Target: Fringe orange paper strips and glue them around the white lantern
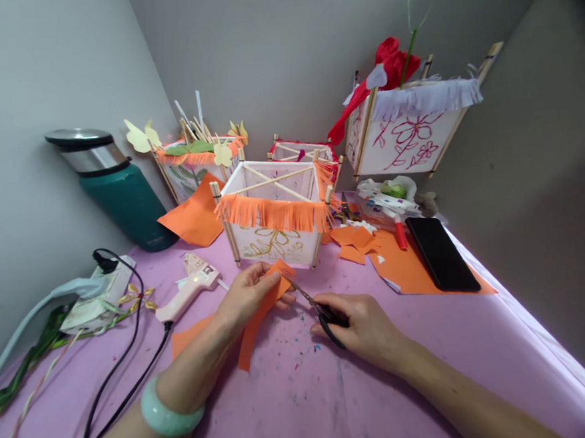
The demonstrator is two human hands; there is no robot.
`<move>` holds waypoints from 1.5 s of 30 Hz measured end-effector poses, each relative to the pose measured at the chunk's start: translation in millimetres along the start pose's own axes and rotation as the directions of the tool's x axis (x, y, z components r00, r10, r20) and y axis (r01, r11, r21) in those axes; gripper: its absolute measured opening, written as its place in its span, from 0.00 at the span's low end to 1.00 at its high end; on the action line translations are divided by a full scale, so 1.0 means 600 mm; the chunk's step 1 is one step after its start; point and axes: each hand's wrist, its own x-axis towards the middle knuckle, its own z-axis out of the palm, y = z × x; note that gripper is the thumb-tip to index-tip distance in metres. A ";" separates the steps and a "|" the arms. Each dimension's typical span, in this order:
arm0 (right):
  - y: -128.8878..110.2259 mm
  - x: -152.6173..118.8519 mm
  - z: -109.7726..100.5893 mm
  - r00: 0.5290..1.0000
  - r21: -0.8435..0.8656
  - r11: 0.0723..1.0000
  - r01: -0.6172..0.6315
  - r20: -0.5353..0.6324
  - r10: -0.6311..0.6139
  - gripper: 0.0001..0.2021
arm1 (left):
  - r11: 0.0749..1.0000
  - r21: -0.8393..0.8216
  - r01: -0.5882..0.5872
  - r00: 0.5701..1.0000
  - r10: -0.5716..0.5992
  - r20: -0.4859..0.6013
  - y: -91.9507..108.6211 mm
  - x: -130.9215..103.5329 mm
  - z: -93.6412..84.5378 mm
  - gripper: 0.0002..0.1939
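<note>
My left hand (255,292) pinches a strip of orange paper (254,330), whose long tail hangs down toward the table. The strip's upper end has fine cuts along it. My right hand (364,324) is closed round the black handles of a pair of scissors (329,320), their blades pointing at the strip's cut edge beside my left fingertips. Just behind both hands stands a square stick-framed lantern (274,241) with white drawn-on sides and an orange paper fringe (276,211) around its top. Part of the left fingers is hidden behind the paper.
A pink glue gun (190,294) with a black cord lies left, near a power strip (98,302) and a teal bottle (125,197). Right are orange scraps (356,238), a black phone (442,254) and a red glue stick (400,233). Another lantern (411,134) hangs at the back right.
</note>
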 end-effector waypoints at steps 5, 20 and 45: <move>-0.003 -0.001 -0.001 1.000 -0.002 1.000 -0.004 0.001 0.004 0.09 | 1.000 0.015 -0.018 1.000 0.018 0.015 -0.003 0.001 0.001 0.13; 0.003 0.001 0.000 1.000 -0.018 1.000 0.011 -0.005 -0.011 0.12 | 1.000 0.025 -0.008 1.000 0.007 0.026 -0.007 0.001 0.001 0.15; 0.002 0.002 -0.001 1.000 -0.022 1.000 -0.002 -0.002 0.001 0.11 | 1.000 0.004 -0.001 1.000 0.002 -0.017 -0.006 0.000 0.004 0.15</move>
